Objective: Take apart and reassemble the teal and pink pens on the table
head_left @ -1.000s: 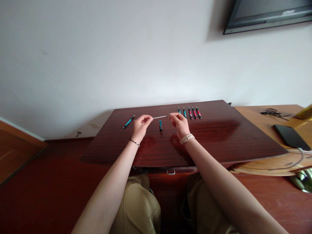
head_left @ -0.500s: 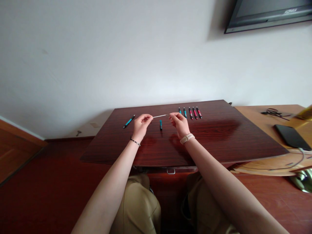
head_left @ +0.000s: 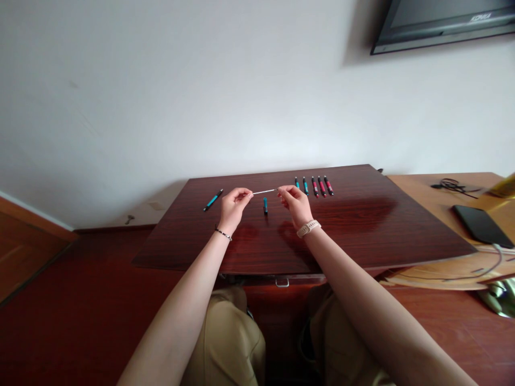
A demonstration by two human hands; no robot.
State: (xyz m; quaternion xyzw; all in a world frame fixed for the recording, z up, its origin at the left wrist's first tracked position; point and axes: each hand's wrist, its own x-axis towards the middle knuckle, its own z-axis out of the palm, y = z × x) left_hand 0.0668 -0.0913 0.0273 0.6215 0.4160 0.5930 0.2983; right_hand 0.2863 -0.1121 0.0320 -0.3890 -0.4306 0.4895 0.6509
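- White thin refill (head_left: 264, 191) — pinched at each end by left hand (head_left: 234, 206) and right hand (head_left: 295, 205), above the table (head_left: 362, 225).
- Likely light, bendy; grip near the ends.
- Teal barrel (head_left: 265, 205) lies beneath.

The dark wooden table (head_left: 362, 225) has lots of bare room in front and on the right. A short teal pen piece (head_left: 265, 205) lies between the two hands. A teal pen (head_left: 213, 200) lies far left. Five pens in a row (head_left: 313, 186) block the back right.

Teal pen (head_left: 213, 200) – white refill (head_left: 264, 191) – dark red table (head_left: 362, 225)
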